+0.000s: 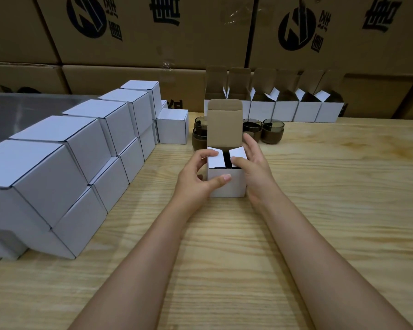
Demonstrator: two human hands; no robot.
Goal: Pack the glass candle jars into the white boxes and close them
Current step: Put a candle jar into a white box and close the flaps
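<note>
A small white box stands on the wooden table in the middle. Its brown-lined lid flap is upright. Both side flaps are folded inward, and something dark shows in the gap between them. My left hand grips the box's left side, index finger on the left flap, thumb across the front. My right hand holds the right side, thumb pressing the right flap down. Dark glass candle jars stand behind the box, some hidden by the lid.
Closed white boxes are stacked two high in a long row on the left. A row of open white boxes stands at the back right. Large brown cartons wall off the far side. Bare wooden table lies to the right.
</note>
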